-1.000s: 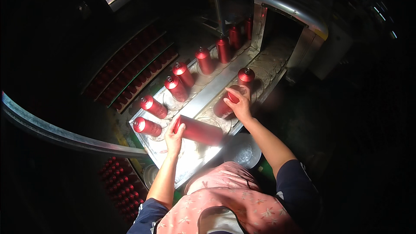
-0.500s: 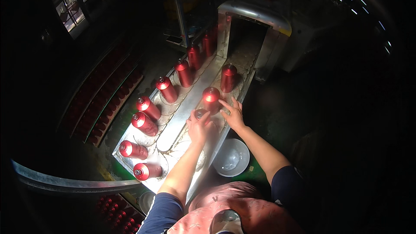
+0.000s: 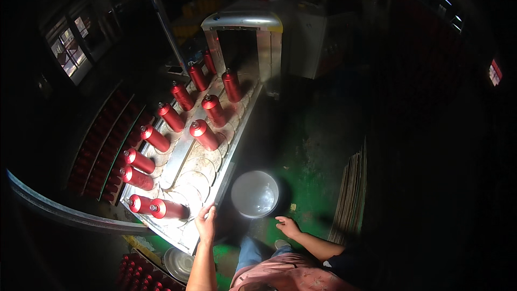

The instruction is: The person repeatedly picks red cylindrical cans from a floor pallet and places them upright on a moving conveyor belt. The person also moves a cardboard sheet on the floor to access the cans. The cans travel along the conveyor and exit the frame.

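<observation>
Your left hand (image 3: pixel 205 223) is at the near-right edge of the long pale metal conveyor table (image 3: pixel 195 179); fingers loosely bent, nothing seen between them, can't tell whether they press on the edge. Your right hand (image 3: pixel 290 228) is empty over the green floor (image 3: pixel 309 170), beside the round grey bowl (image 3: pixel 254 193); fingers loosely curled, pinching nothing.

Nearest your left hand: a glossy red, metal-looking cylindrical bottle with narrow neck (image 3: pixel 171 210), at the table's near end. Another red bottle (image 3: pixel 139 203) is just beside it; can't tell if they touch. Three more red bottles (image 3: pixel 205 135) line the right lane, toward the silver arched tunnel (image 3: pixel 242 20).

Handling, my guess: stiff, probably hollow and light, slick on the smooth sides, finish likely scratches or smudges. Take it around mid-body with a full wrap, or lightly by the neck; avoid knocking neighbours.
</observation>
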The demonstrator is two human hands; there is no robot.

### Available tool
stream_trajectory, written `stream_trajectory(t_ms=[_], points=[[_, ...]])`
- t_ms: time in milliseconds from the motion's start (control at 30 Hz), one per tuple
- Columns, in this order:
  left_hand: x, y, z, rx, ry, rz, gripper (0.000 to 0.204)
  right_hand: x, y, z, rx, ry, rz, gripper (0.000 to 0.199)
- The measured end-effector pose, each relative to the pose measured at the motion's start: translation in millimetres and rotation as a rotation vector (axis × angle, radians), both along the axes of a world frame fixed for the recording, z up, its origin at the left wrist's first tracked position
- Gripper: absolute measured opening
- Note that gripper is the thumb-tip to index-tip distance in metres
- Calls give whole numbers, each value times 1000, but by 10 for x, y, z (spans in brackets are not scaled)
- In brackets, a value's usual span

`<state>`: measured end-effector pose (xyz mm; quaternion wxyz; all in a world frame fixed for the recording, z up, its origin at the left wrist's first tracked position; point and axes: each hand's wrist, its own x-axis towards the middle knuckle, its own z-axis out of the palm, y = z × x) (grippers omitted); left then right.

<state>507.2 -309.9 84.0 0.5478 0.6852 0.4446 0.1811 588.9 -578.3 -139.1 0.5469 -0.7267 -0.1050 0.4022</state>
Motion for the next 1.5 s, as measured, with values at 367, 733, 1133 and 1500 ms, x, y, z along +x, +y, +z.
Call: stream_trajectory(t_ms=[367, 733, 1133, 1500], points=[[-3299, -1728, -526, -429, 165, 407, 28, -699, 551, 415, 29, -212, 755, 34], [-7097, -3325, -610, -257, 56, 1202, 31, -4115, 1301, 1187, 160, -281, 1468, 35], [-8555, -3333, -2315, -134, 607, 1187, 56, -7415, 2452, -138, 474, -823, 2191, 63], [-8981, -2428, -4148, 74, 662, 1279, 58, -9207, 2710, -1796, 762, -961, 2309, 70]])
